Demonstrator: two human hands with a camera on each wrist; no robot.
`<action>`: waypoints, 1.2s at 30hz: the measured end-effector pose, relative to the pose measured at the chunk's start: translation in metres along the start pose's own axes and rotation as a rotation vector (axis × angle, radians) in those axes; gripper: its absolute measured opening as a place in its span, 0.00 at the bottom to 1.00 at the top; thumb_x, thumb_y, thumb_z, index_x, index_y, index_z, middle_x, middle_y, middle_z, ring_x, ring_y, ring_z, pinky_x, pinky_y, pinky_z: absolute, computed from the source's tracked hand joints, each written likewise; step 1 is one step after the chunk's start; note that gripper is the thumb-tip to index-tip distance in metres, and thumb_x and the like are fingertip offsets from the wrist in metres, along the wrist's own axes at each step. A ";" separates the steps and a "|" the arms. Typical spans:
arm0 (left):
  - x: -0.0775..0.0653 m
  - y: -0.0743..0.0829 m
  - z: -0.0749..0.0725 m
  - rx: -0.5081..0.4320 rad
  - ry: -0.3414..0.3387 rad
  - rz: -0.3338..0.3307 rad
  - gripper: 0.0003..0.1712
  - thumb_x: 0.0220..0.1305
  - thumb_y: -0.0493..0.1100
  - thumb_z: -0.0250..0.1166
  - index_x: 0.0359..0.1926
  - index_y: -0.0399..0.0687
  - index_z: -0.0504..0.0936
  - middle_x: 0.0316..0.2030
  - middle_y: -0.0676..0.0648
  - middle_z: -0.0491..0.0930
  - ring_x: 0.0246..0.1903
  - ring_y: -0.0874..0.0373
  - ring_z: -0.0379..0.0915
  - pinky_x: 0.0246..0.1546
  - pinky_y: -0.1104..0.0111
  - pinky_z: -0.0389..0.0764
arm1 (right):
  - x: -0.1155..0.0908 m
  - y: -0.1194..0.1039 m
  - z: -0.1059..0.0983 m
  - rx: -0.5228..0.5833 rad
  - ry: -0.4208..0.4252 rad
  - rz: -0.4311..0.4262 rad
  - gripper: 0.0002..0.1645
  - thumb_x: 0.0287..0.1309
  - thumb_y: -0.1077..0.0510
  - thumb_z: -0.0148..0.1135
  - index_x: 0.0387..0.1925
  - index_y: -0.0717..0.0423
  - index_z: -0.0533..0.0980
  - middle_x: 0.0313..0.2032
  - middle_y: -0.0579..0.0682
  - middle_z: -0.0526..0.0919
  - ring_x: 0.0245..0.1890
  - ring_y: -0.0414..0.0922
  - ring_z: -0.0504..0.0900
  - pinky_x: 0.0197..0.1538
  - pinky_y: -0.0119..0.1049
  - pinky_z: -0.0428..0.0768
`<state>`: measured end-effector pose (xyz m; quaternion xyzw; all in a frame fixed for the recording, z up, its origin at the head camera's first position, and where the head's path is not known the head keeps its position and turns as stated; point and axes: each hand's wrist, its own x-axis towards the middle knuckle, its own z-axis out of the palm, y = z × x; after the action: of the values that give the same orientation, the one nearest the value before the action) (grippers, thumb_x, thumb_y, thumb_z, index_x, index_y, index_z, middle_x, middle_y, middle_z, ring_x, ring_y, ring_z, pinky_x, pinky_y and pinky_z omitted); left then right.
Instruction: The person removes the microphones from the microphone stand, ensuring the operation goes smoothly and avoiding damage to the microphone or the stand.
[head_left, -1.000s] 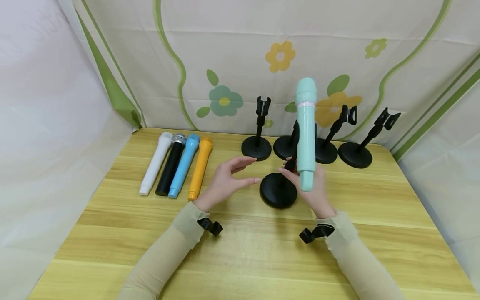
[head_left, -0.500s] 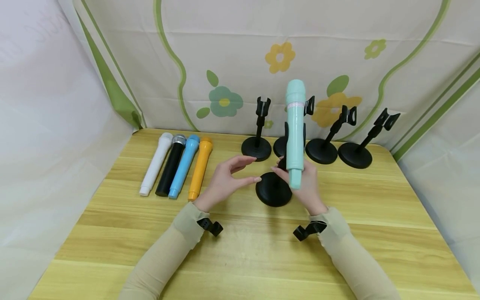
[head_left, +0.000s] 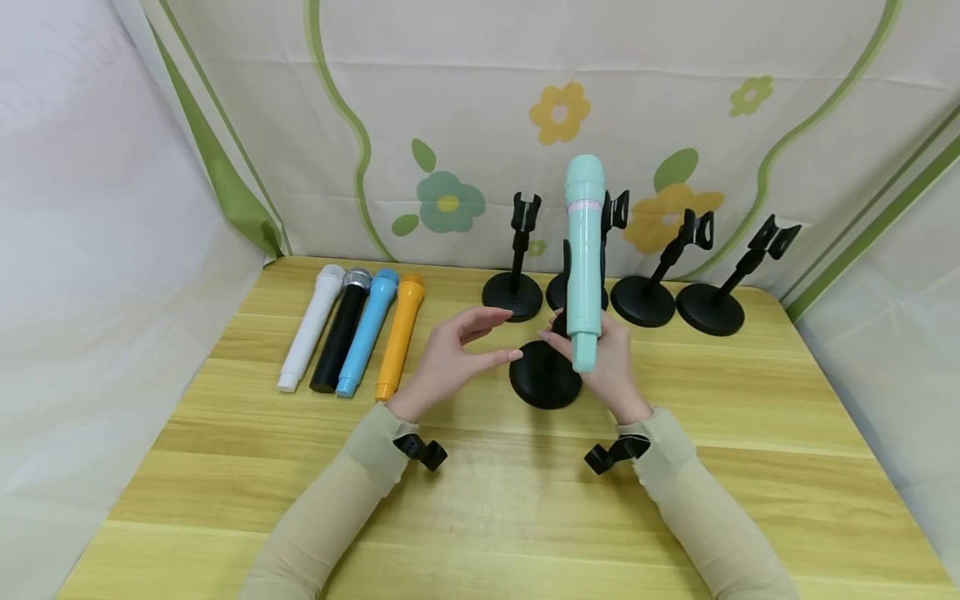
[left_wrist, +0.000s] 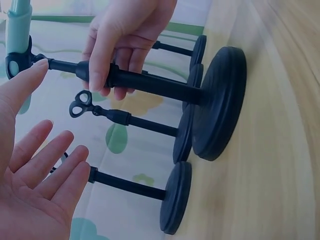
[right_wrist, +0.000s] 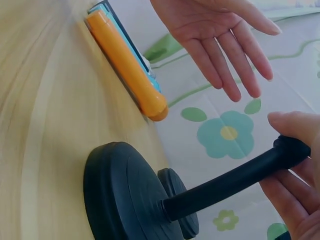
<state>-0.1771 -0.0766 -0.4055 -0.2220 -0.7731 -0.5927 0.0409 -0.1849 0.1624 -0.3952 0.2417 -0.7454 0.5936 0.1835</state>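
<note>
A mint green microphone [head_left: 584, 275] sits tilted in the clip of a black microphone stand [head_left: 545, 375]. My right hand [head_left: 613, 367] grips this stand's pole; the left wrist view shows the thumb and fingers around the pole [left_wrist: 155, 87] below the clip. Behind the microphone, the head view loses part of the pole and fingers. Left of the stand, my left hand [head_left: 448, 358] holds nothing, thumb and fingers spread apart. In the right wrist view the round base [right_wrist: 130, 195] stands at the wooden table; whether it touches is hard to tell.
White [head_left: 311, 329], black [head_left: 341, 333], blue [head_left: 367, 333] and orange [head_left: 401, 337] microphones lie side by side at the left. Several black stands with unfilled clips line the back, including one behind my left hand [head_left: 513, 296] and one far right [head_left: 711, 310]. A patterned cloth [head_left: 465, 100] hangs behind.
The right hand has shifted left, bringing the stand and mint green microphone with it, mostly in the first half second. My left hand has stayed in place.
</note>
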 end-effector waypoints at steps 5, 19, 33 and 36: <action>0.005 0.007 -0.001 -0.015 0.012 0.024 0.30 0.61 0.49 0.77 0.63 0.56 0.80 0.60 0.56 0.79 0.60 0.61 0.74 0.63 0.65 0.73 | 0.002 0.000 -0.006 0.011 -0.016 0.024 0.19 0.51 0.74 0.75 0.46 0.67 0.82 0.42 0.62 0.86 0.44 0.50 0.85 0.55 0.35 0.81; 0.044 0.057 0.000 -0.179 0.016 0.124 0.26 0.65 0.45 0.74 0.63 0.48 0.80 0.58 0.54 0.81 0.58 0.60 0.77 0.60 0.64 0.76 | 0.006 -0.019 -0.015 -0.097 -0.022 0.073 0.17 0.54 0.71 0.75 0.47 0.66 0.84 0.44 0.59 0.87 0.41 0.35 0.84 0.43 0.29 0.84; 0.097 0.097 0.009 -0.422 -0.021 -0.186 0.30 0.68 0.49 0.71 0.66 0.42 0.78 0.55 0.49 0.82 0.49 0.53 0.83 0.55 0.61 0.81 | 0.009 -0.022 -0.014 -0.124 -0.076 0.076 0.15 0.56 0.72 0.73 0.46 0.68 0.84 0.44 0.61 0.87 0.43 0.42 0.82 0.44 0.27 0.81; 0.103 0.101 0.014 -0.397 -0.027 -0.222 0.31 0.66 0.51 0.72 0.65 0.42 0.79 0.53 0.50 0.83 0.49 0.55 0.83 0.53 0.62 0.82 | 0.009 -0.023 -0.014 -0.129 -0.079 0.081 0.15 0.56 0.72 0.73 0.46 0.68 0.84 0.43 0.61 0.87 0.44 0.42 0.83 0.46 0.28 0.81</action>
<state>-0.2271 -0.0133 -0.2853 -0.1472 -0.6613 -0.7312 -0.0793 -0.1794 0.1706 -0.3686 0.2222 -0.7977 0.5415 0.1452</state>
